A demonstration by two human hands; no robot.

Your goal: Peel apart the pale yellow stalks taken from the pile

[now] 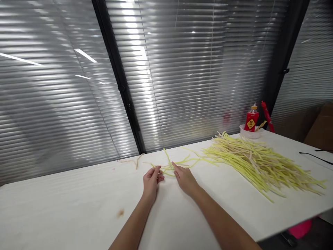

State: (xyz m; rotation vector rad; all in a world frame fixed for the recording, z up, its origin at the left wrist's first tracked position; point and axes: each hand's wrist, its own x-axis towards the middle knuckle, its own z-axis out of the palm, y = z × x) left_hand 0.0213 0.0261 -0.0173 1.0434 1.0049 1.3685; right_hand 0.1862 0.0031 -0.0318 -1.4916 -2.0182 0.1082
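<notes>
A few yellow-green fuzzy stems, which look like pipe cleaners (167,155), cross between my hands above the white table. My left hand (152,178) has its thumb and index finger pinched at the left end of these stems, with the other fingers curled. My right hand (185,178) closes around the crossing point, its index fingertip against an upright yellow stem. Its remaining fingers are turned away from view. More loose yellow stems (191,161) lie just behind my right hand. Two or three beige stems (136,162) rest on the table beyond my left hand.
A large pile of yellow and beige stems (255,163) spreads over the right side of the white table (78,208). Behind it, a red bottle (252,119) stands in a clear bowl (244,132). Glasses temples (316,158) show at the right. Blinds (182,69) rise behind the table.
</notes>
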